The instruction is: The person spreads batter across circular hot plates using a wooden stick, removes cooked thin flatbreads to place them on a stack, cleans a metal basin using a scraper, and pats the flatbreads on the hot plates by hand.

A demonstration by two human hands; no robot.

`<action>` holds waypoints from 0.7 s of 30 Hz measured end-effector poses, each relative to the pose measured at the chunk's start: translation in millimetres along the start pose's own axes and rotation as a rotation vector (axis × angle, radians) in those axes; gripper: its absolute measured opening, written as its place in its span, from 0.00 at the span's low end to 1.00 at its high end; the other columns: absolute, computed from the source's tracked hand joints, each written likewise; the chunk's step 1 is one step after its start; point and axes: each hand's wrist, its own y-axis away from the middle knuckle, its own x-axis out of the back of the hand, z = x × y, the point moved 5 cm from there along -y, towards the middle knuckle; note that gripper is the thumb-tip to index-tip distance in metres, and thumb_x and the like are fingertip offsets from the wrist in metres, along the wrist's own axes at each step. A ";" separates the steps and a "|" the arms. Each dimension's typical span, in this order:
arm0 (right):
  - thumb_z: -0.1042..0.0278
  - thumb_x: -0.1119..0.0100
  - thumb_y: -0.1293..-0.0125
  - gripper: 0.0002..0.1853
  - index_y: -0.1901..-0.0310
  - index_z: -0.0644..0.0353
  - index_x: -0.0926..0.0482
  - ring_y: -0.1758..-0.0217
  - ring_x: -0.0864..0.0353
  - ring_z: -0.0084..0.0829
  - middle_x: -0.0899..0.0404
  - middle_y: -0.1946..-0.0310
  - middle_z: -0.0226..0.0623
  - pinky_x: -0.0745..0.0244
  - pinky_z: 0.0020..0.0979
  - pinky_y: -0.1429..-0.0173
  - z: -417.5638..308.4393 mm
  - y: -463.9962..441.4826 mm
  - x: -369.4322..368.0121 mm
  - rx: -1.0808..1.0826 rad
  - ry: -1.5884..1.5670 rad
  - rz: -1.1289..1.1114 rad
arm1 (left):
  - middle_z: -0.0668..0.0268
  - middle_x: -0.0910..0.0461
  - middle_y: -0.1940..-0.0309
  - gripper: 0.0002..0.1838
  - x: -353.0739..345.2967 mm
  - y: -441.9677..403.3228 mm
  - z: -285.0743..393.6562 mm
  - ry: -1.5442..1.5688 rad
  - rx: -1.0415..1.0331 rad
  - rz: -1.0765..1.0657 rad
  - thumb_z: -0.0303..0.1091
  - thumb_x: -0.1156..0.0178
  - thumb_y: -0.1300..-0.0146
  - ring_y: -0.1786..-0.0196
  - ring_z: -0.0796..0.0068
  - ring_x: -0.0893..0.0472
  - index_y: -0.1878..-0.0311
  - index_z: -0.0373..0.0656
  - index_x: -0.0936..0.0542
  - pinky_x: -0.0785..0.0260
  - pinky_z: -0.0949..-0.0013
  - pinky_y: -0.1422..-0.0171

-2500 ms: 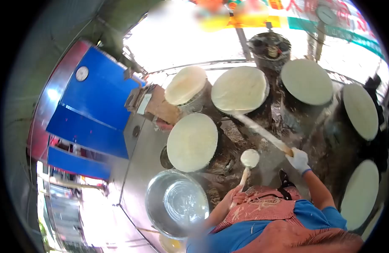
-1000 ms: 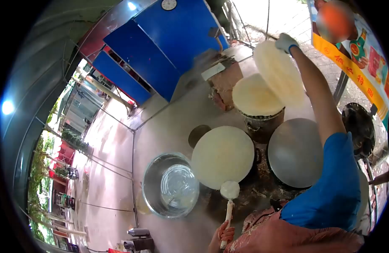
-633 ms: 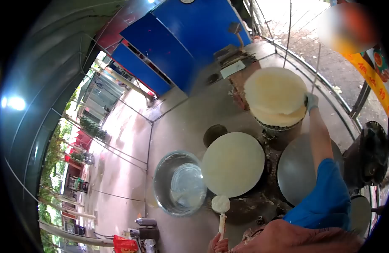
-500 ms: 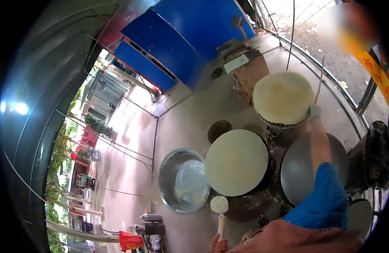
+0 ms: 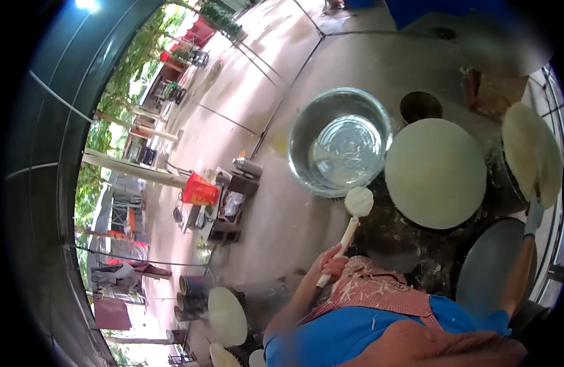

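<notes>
My left hand [image 5: 332,264] is closed round the pale handle of a ladle [image 5: 359,202], whose round head is coated with white batter. The ladle is just below the rim of a large metal basin [image 5: 296,154] with some whitish liquid in it. My gloved right hand [image 5: 534,218] is closed at the lower edge of a pale round flatbread [image 5: 526,144]. A thin stick [image 5: 537,183] stretches up from it, blurred against the bread. Between my hands, a wide pale round sheet of batter [image 5: 436,174] covers a griddle.
A bare dark griddle [image 5: 493,266] lies below my right hand. Beyond the batter sheet is a small dark round pot [image 5: 420,106]. More round griddles, one with a pale top [image 5: 227,316], stand at lower left. A red bag [image 5: 200,189] hangs by cluttered shelves.
My view has swung left, so the basin and griddles appear farther right and higher. The ladle stays in my left hand, and my right hand remains at the far flatbread's edge.
</notes>
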 end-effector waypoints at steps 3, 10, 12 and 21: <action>0.55 0.44 0.36 0.23 0.49 0.67 0.24 0.59 0.22 0.32 0.20 0.58 0.43 0.29 0.30 0.53 -66.1 49.4 -107.0 0.501 0.162 -0.193 | 0.71 0.41 0.83 0.13 -17.1 16.7 59.1 0.023 0.013 -0.036 0.46 0.52 0.29 0.87 0.82 0.42 0.58 0.48 0.27 0.47 0.77 0.87; 0.56 0.42 0.45 0.17 0.61 0.60 0.19 0.59 0.19 0.45 0.19 0.65 0.47 0.27 0.41 0.56 -307.0 310.5 -350.4 0.481 0.651 -0.548 | 0.71 0.40 0.84 0.12 -7.7 13.5 352.1 -0.632 -0.147 0.459 0.46 0.46 0.34 0.89 0.82 0.43 0.63 0.52 0.36 0.50 0.76 0.89; 0.57 0.45 0.45 0.15 0.65 0.59 0.18 0.63 0.19 0.47 0.19 0.68 0.48 0.26 0.43 0.59 -300.8 340.0 -428.5 0.715 0.886 -0.553 | 0.67 0.37 0.83 0.11 -17.8 -13.6 418.9 -1.123 -0.391 0.508 0.39 0.47 0.35 0.91 0.77 0.41 0.60 0.50 0.38 0.48 0.72 0.90; 0.49 0.41 0.47 0.17 0.70 0.56 0.19 0.67 0.20 0.46 0.20 0.73 0.44 0.27 0.45 0.62 -267.1 413.5 -541.7 0.546 1.073 -0.629 | 0.67 0.40 0.86 0.07 8.7 -68.9 508.5 -1.145 -0.263 0.803 0.30 0.52 0.36 0.91 0.76 0.40 0.64 0.46 0.41 0.47 0.70 0.89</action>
